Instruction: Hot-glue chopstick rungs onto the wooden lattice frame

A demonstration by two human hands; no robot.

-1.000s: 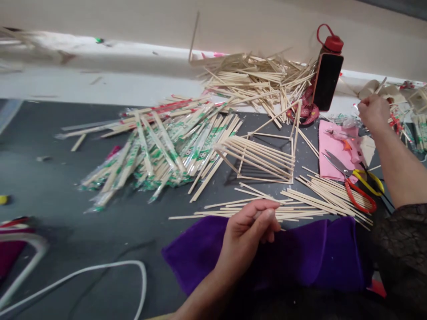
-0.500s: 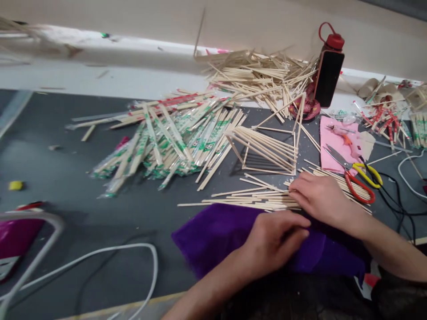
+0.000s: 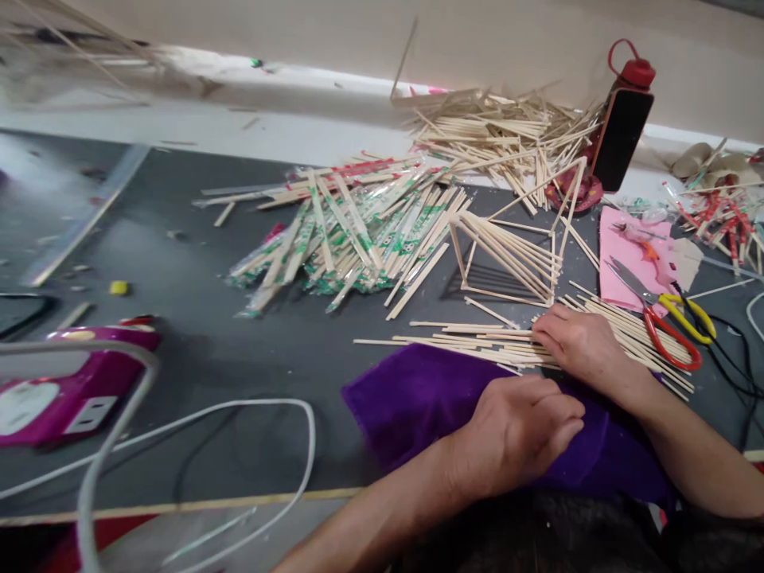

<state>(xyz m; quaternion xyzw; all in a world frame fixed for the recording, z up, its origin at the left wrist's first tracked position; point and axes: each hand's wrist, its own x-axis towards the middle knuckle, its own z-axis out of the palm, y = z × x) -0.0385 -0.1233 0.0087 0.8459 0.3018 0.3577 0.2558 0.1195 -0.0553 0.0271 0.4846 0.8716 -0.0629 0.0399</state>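
Observation:
My right hand lies palm down on a loose row of bare wooden sticks, its fingers curled onto them. My left hand rests just in front on a purple cloth, fingers bent and pressed together; what they hold, if anything, is hidden. Behind the sticks stands a slanted frame built of sticks. More bare sticks fan out to the right of my right hand.
A heap of wrapped chopsticks fills the middle, with bare sticks piled behind. Scissors, a pink sheet and a dark red-capped bottle are at right. A pink power strip and white cable lie at left.
My right hand came back from the far right and settled on the row of sticks. My left hand dropped onto the purple cloth. The view has swung left.

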